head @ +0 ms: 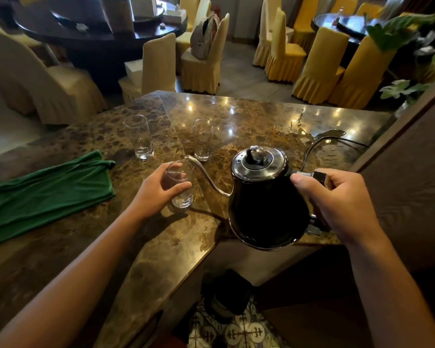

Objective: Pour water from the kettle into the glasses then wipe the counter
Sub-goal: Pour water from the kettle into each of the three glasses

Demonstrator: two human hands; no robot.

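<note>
Right hand (337,204) closed around the handle of the black kettle (266,209), held just above the near edge of the surface (249,116). Kettle body glossy, bulbous, with a chrome lid; its thin gooseneck spout points left and away, tip at the rim of the near glass (180,184). Left hand (158,192) grips that glass — upright, clear, cylindrical, standing on the surface. Two more glasses (139,136) (203,139) stand upright farther back. Green cloth (45,194) lies crumpled to the left — soft knit. Surface is polished brown marble, wet patches far right.
</note>
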